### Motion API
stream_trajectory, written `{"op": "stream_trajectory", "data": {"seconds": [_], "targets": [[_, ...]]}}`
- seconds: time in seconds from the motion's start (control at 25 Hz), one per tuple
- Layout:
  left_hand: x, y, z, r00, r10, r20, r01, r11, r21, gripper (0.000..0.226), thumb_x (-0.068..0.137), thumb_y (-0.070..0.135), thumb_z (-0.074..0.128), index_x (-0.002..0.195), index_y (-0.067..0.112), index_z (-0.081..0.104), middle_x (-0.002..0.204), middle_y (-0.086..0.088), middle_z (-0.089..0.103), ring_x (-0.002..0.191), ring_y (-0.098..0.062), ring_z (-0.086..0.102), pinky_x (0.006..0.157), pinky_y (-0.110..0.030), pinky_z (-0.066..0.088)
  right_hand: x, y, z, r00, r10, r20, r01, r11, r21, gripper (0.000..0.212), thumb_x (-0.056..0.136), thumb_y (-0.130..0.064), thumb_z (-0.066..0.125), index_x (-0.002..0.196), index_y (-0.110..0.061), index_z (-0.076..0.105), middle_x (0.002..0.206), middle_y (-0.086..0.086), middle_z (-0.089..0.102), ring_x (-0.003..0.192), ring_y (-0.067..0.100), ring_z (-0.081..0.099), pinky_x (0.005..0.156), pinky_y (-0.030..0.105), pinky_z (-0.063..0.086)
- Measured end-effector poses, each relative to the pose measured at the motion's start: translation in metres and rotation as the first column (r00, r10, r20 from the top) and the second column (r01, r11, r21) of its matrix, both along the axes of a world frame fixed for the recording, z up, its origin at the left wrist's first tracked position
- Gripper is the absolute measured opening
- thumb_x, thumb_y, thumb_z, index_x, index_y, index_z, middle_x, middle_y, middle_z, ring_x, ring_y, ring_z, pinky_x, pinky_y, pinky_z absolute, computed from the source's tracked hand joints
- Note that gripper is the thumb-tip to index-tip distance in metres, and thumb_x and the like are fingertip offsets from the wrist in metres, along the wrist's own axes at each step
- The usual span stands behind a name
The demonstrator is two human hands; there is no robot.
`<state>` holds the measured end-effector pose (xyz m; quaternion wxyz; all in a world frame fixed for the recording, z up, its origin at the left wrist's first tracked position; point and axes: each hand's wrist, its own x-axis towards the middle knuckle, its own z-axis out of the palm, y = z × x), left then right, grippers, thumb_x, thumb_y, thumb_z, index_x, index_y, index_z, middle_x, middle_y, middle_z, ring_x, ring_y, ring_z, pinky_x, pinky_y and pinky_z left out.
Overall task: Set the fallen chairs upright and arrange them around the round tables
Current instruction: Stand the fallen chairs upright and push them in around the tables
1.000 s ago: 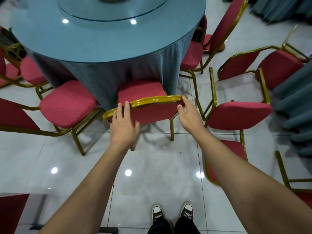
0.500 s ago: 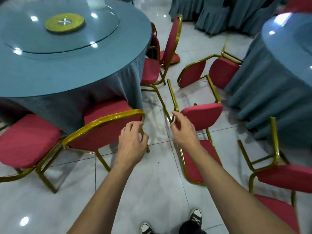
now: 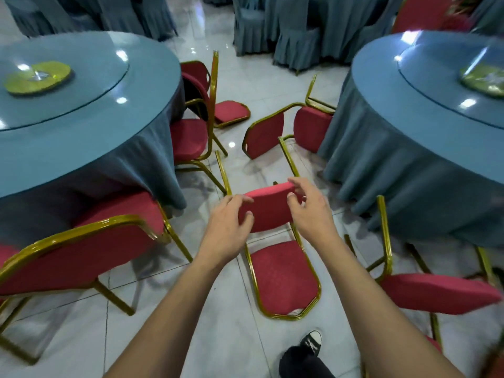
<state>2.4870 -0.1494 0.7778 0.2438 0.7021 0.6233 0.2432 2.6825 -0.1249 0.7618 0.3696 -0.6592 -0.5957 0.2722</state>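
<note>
A red chair with a gold frame lies on its back on the tiled floor between two round tables. Its backrest (image 3: 283, 279) is flat on the floor and its seat (image 3: 268, 207) stands on edge, legs pointing away from me. My left hand (image 3: 226, 227) is at the seat's left edge, fingers loosely curved. At the seat's right edge is my right hand (image 3: 311, 211), with its fingertips over the top rim. Neither hand plainly grips the seat. An upright chair (image 3: 109, 241) stands tucked at the left table (image 3: 81, 124).
The right table (image 3: 409, 126) has a blue cloth to the floor. Another fallen chair (image 3: 266, 136) lies beyond, against that cloth. A tipped chair (image 3: 436, 293) lies at my right, and more chairs (image 3: 191, 137) crowd the left table's far side. My shoe (image 3: 311, 341) is below.
My hands have left the upright chair's backrest at the left table. I have turned right, and both hands have come to the sides of the fallen chair's seat.
</note>
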Motion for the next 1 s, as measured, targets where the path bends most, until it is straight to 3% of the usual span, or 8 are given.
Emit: {"op": "stream_trajectory", "data": {"seconds": [0.24, 0.4, 0.64, 0.8, 1.0], "targets": [[0.141, 0.059, 0.019, 0.998, -0.051, 0.028, 0.050, 0.998, 0.027, 0.025, 0.097, 0.027, 0.053, 0.121, 0.026, 0.060, 0.118, 0.005, 0.059, 0.114, -0.016, 0.053, 0.101, -0.037, 0.043, 0.146, 0.049, 0.019, 0.998, -0.047, 0.034, 0.047, 0.999, 0.005, 0.035, 0.099, -0.026, 0.053, 0.133, -0.036, 0.054, 0.128, -0.011, 0.058, 0.115, 0.006, 0.053, 0.103, 0.037, 0.047], [0.205, 0.100, 0.028, 0.993, -0.113, 0.017, 0.112, 0.993, 0.031, 0.026, 0.098, 0.025, 0.053, 0.123, 0.025, 0.060, 0.123, 0.004, 0.059, 0.118, -0.017, 0.052, 0.105, -0.036, 0.040, 0.211, 0.082, 0.028, 0.997, -0.075, 0.019, 0.075, 0.997, -0.027, 0.035, 0.101, -0.025, 0.053, 0.134, -0.034, 0.055, 0.134, -0.007, 0.057, 0.122, 0.011, 0.054, 0.106, 0.041, 0.048], [0.288, 0.181, 0.030, 0.990, -0.134, 0.047, 0.133, 0.991, 0.021, 0.026, 0.099, 0.027, 0.051, 0.124, 0.027, 0.059, 0.128, 0.008, 0.057, 0.124, -0.015, 0.049, 0.108, -0.035, 0.039, 0.289, 0.149, 0.041, 0.997, -0.068, 0.023, 0.069, 0.997, -0.018, 0.034, 0.100, -0.024, 0.054, 0.133, -0.031, 0.056, 0.130, -0.008, 0.059, 0.119, 0.010, 0.054, 0.104, 0.035, 0.047], [0.330, 0.263, 0.023, 0.984, -0.157, 0.087, 0.154, 0.987, 0.046, 0.026, 0.097, 0.025, 0.053, 0.122, 0.028, 0.060, 0.125, 0.008, 0.057, 0.122, -0.014, 0.049, 0.107, -0.035, 0.039, 0.329, 0.231, 0.039, 0.997, -0.062, 0.034, 0.063, 0.998, -0.018, 0.034, 0.101, -0.024, 0.055, 0.134, -0.032, 0.056, 0.132, -0.008, 0.058, 0.121, 0.010, 0.053, 0.106, 0.037, 0.046], [0.339, 0.402, 0.014, 0.994, -0.024, 0.102, 0.025, 1.000, -0.008, 0.025, 0.099, 0.027, 0.052, 0.123, 0.031, 0.059, 0.126, 0.011, 0.055, 0.122, -0.012, 0.048, 0.106, -0.036, 0.042, 0.338, 0.393, 0.031, 0.998, 0.023, 0.053, -0.020, 0.998, -0.054, 0.036, 0.101, -0.022, 0.056, 0.135, -0.034, 0.055, 0.134, -0.009, 0.057, 0.121, 0.010, 0.054, 0.107, 0.039, 0.047]]}}
